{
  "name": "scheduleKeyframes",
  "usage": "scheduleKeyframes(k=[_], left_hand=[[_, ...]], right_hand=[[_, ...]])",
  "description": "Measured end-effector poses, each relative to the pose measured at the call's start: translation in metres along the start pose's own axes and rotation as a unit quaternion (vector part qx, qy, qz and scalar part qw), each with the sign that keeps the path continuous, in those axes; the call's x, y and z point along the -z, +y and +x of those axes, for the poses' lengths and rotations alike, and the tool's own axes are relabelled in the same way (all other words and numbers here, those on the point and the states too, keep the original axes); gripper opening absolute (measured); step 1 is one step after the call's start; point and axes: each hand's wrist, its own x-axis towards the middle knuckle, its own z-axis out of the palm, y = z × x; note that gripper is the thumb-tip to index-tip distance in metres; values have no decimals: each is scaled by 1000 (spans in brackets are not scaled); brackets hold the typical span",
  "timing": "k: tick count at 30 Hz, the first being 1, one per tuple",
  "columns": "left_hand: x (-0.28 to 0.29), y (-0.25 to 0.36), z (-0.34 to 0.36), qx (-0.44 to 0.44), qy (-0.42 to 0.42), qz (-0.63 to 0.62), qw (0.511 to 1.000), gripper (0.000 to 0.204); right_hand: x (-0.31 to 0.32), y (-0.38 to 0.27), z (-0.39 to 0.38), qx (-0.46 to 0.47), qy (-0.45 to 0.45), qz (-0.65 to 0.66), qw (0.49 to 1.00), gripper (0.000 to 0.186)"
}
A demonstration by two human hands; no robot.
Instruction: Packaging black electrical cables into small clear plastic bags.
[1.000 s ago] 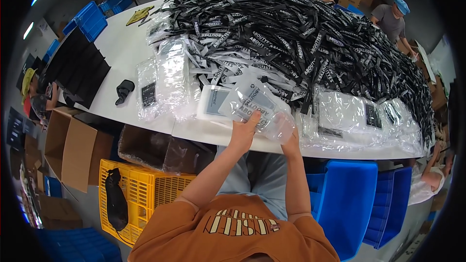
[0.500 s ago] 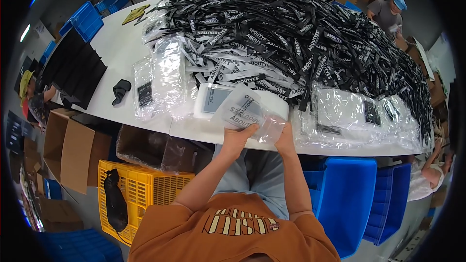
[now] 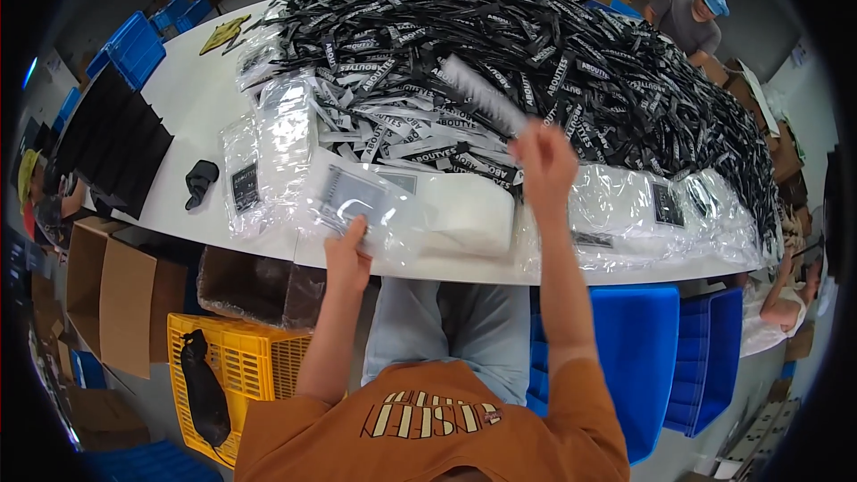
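My left hand [image 3: 346, 259] is closed on a clear plastic bag [image 3: 379, 219] with grey print, the thumb pressed on its face, just above the table's near edge. Out over the pile, my right hand [image 3: 544, 156] is closed on a pale strip [image 3: 482, 94] that is smeared by motion. Beneath it spreads a big heap of black and white printed fabric strips [image 3: 411, 129]. Between my hands a stack of white translucent bags [image 3: 469, 210] lies on the table.
Bundles of clear bags [image 3: 286, 134] lie left, others [image 3: 625, 201] right. A black cloth item [image 3: 202, 183] and a black ridged rack [image 3: 112, 152] stand farther left. Below the table edge are a yellow crate [image 3: 241, 361], cardboard boxes [image 3: 125, 303] and blue bins [image 3: 616, 357]. Other people work around the table.
My right hand has let go of the bag and moved up and right over the heap, now with a pale strip. My left hand has carried the bag left.
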Motion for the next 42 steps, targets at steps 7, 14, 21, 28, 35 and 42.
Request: scheduleKeyframes(k=[7,14,21,28,35,42], left_hand=[[26,-10,-19,53,-17,9,998,27],[3,-26,-8,93,-59,25,994,28],[-9,-47,8,94,-52,-16,994,29],[-22,-42,5,115,-55,-31,991,30],[-16,-43,6,134,-47,-75,987,32],[-12,-40,10,153,-44,-118,980,31]], right_hand=[[74,19,108,-41,-34,-543,838,34],[94,47,51,-180,-95,-616,761,41],[81,65,51,-187,-112,-507,834,31],[82,80,45,-98,-21,-353,930,29],[55,9,-43,-35,-206,-282,936,21],[38,-28,-114,-170,-217,-131,952,16]])
